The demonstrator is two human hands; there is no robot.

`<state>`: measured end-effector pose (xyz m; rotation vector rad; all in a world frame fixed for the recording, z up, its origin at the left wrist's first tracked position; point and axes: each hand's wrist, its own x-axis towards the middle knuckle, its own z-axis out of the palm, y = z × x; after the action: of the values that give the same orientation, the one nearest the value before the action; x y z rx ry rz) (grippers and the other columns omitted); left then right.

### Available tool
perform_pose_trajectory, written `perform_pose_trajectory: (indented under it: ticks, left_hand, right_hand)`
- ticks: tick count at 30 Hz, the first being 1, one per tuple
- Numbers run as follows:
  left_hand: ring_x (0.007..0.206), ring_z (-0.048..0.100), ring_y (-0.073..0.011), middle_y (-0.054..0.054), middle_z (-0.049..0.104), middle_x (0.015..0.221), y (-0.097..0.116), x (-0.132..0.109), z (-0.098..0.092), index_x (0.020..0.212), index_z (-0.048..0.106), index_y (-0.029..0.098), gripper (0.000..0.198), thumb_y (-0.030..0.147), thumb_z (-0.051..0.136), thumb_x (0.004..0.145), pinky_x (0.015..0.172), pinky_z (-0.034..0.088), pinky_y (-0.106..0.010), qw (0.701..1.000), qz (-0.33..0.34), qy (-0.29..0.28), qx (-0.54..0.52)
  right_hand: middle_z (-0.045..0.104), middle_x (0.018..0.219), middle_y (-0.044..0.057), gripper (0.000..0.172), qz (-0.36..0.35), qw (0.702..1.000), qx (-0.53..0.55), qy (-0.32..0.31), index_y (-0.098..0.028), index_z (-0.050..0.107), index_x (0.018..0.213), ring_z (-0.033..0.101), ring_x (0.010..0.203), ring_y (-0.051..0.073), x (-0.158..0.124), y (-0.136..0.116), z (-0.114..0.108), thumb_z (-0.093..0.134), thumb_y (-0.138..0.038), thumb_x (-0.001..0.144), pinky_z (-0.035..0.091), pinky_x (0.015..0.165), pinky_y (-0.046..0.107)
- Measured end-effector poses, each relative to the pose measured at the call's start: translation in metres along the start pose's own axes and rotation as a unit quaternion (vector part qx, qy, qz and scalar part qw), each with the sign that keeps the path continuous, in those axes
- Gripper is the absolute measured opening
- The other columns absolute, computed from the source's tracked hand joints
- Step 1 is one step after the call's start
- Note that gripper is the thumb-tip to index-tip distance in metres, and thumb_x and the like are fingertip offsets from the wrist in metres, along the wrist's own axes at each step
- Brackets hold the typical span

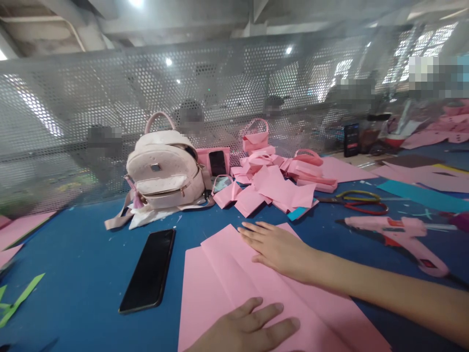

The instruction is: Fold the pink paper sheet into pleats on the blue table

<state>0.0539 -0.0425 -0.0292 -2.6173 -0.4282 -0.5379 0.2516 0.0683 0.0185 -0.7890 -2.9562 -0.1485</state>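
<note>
A large pink paper sheet (pixel 227 278) with lengthwise fold creases lies on the blue table (pixel 84 264) in front of me. My right hand (pixel 276 247) rests flat on its far end, fingers stretched out together and pointing left. My left hand (pixel 245 330) lies flat on the near edge of the same sheet, fingers extended to the right. Neither hand holds anything.
A black phone (pixel 149 271) lies left of the sheet. Behind it stand a pale pink backpack (pixel 164 173), a heap of folded pink paper bags (pixel 278 181), scissors (pixel 361 201) and a pink glue gun (pixel 399 234) at right. A perforated metal screen (pixel 220 88) backs the table.
</note>
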Motion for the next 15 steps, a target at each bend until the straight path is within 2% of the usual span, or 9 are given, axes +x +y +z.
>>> perform_pose_trajectory:
  ticks: [4, 7, 10, 13, 15]
  left_hand:
    - [0.137, 0.041, -0.0160, 0.007, 0.045, 0.150, 0.000, 0.000, 0.001, 0.141, 0.046, 0.038, 0.042, 0.048, 0.042, 0.100, 0.106, 0.044, -0.030, 1.000, 0.003, 0.000, 0.001]
    - [0.138, 0.040, -0.0166, 0.006, 0.044, 0.151, 0.000, -0.002, 0.003, 0.142, 0.045, 0.037, 0.042, 0.047, 0.042, 0.100, 0.105, 0.045, -0.030, 1.000, 0.004, 0.007, 0.000]
    - [0.140, 0.037, -0.0177, 0.005, 0.041, 0.153, 0.001, -0.003, 0.004, 0.144, 0.043, 0.035, 0.045, 0.047, 0.042, 0.100, 0.106, 0.044, -0.031, 1.000, 0.004, 0.001, -0.010]
    - [0.141, 0.037, -0.0173, 0.004, 0.039, 0.154, 0.001, -0.003, 0.002, 0.145, 0.041, 0.034, 0.047, 0.049, 0.040, 0.100, 0.108, 0.042, -0.031, 1.000, 0.009, -0.012, -0.022]
    - [0.140, 0.038, -0.0166, 0.004, 0.039, 0.155, 0.000, -0.002, 0.000, 0.145, 0.041, 0.034, 0.047, 0.049, 0.040, 0.100, 0.110, 0.041, -0.031, 0.999, 0.011, -0.021, -0.025]
  right_hand:
    - [0.050, 0.145, 0.017, 0.047, 0.007, 0.999, -0.038, 0.027, -0.008, 0.052, 0.138, 0.051, 0.130, 0.029, -0.038, -0.011, 0.001, 0.050, -0.031, 0.097, 0.044, 0.105, 0.045]
    - [0.056, 0.140, 0.013, 0.044, -0.021, 0.996, -0.053, 0.063, -0.011, 0.055, 0.135, 0.055, 0.125, 0.027, -0.066, -0.017, 0.005, 0.051, -0.030, 0.096, 0.046, 0.102, 0.043]
    - [0.060, 0.137, 0.011, 0.046, -0.036, 0.992, -0.068, 0.102, -0.013, 0.051, 0.139, 0.057, 0.123, 0.026, -0.088, -0.024, 0.005, 0.051, -0.025, 0.094, 0.047, 0.099, 0.041]
    - [0.064, 0.132, 0.009, 0.051, -0.031, 0.990, -0.082, 0.112, -0.014, 0.047, 0.142, 0.061, 0.116, 0.025, -0.105, -0.032, 0.001, 0.049, -0.020, 0.091, 0.051, 0.092, 0.040]
    - [0.066, 0.128, 0.008, 0.059, -0.025, 0.988, -0.089, 0.123, -0.013, 0.037, 0.149, 0.065, 0.110, 0.024, -0.116, -0.036, 0.001, 0.046, -0.017, 0.091, 0.053, 0.086, 0.039]
